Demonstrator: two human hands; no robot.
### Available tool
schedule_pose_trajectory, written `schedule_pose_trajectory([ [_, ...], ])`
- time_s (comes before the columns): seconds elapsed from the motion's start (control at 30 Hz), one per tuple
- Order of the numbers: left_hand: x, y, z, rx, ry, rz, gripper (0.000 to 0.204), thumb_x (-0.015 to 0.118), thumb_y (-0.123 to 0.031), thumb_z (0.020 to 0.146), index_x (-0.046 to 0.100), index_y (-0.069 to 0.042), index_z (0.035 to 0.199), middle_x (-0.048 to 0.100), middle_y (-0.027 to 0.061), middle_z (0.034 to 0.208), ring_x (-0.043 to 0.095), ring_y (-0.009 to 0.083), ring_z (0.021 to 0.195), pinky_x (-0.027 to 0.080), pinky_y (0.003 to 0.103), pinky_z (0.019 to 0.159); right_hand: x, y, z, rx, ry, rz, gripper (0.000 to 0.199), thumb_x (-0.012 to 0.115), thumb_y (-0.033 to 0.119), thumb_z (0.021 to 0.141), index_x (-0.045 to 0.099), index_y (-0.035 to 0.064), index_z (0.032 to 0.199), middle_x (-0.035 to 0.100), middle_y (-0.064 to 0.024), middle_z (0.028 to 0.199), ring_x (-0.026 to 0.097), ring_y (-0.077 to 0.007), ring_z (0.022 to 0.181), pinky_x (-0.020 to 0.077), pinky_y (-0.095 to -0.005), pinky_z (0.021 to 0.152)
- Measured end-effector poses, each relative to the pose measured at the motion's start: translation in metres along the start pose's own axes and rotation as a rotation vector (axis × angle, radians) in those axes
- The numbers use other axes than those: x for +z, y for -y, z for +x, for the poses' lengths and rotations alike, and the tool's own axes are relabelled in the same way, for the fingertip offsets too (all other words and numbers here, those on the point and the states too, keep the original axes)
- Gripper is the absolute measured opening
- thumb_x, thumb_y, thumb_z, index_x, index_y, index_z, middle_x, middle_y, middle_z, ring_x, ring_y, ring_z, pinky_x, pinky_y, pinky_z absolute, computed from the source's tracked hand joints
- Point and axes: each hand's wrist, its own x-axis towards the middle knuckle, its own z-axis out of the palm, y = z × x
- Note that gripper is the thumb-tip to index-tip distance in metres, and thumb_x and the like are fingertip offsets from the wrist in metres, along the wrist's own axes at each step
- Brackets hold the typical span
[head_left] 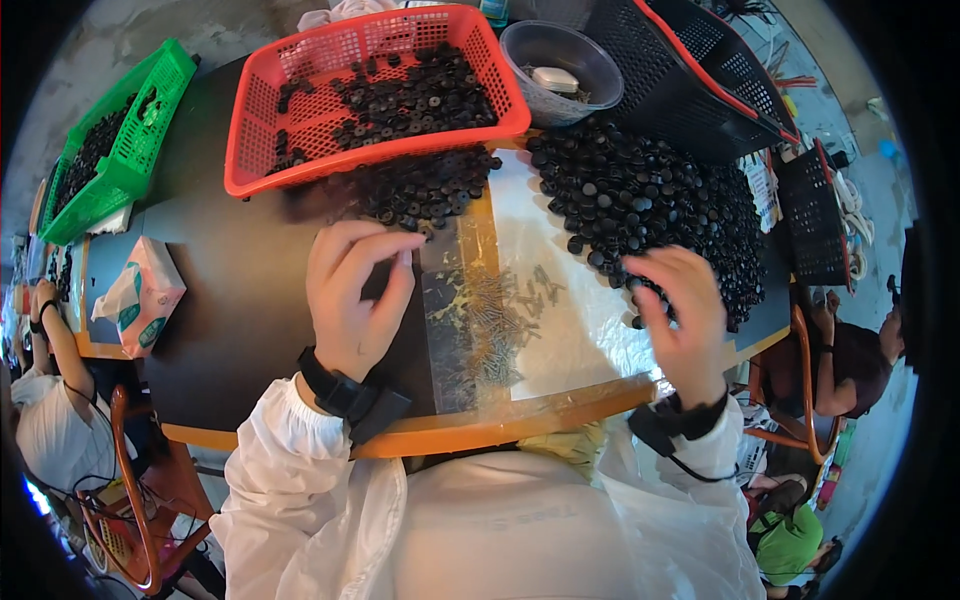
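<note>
Dozens of small black perforated parts [430,188] lie heaped just beyond the fingertips of the left hand [352,300]. Its thumb and index finger curve in close to each other; one dark piece sits right at the index tip, but I cannot tell whether it is gripped. Past that heap, farther from the same fingers, a red basket [378,160] holds more such parts. The right hand [688,310] reaches the near-left edge of a large pile of round black caps [640,190], which spreads beyond and to the right of its fingers. Thumb and index finger stand apart there, with dark caps by the gap; whether one is held, I cannot tell. Thin metal pins [495,325] lie scattered between the two hands, nearer than either set of fingertips, partly on a pale sheet [565,350].
</note>
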Motion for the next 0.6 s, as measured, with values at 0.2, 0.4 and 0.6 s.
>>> schedule_pose_trajectory([
  [0.2, -0.005, 0.01, 0.001, -0.008, 0.099, -0.036, 0.018, 0.066, 0.005, 0.074, 0.068, -0.005, 0.09, 0.059, 0.0071, 0.089, 0.056, 0.0206, 0.081, 0.045, 0.03, 0.073, 0.085, 0.016, 0.081, -0.182, 0.106, 0.105, 0.024, 0.064, 0.011, 0.083, 0.064, 0.0072, 0.106, 0.063, -0.0087, 0.097, 0.059, -0.0295, 0.093, 0.0492, -0.0386, 0.083],
  [0.4, 0.001, 0.003, 0.001, 0.218, 0.522, -0.12, 0.023, 0.075, -0.011, 0.073, 0.069, -0.013, 0.094, 0.056, 0.0018, 0.089, 0.053, 0.0245, 0.083, 0.043, 0.036, 0.074, 0.122, 0.007, 0.096, -0.234, 0.04, 0.049, 0.022, 0.067, 0.014, 0.081, 0.062, 0.0075, 0.102, 0.06, -0.0079, 0.093, 0.059, -0.0285, 0.093, 0.0503, -0.0368, 0.08],
  [0.6, 0.006, 0.007, -0.005, 0.197, 0.555, -0.056, 0.024, 0.076, -0.015, 0.074, 0.068, -0.013, 0.096, 0.057, 0.0017, 0.089, 0.054, 0.0241, 0.084, 0.044, 0.035, 0.074, 0.119, 0.006, 0.092, -0.185, 0.127, 0.091, 0.019, 0.069, 0.014, 0.079, 0.061, 0.007, 0.096, 0.061, -0.0087, 0.088, 0.06, -0.0302, 0.09, 0.0496, -0.0394, 0.078],
])
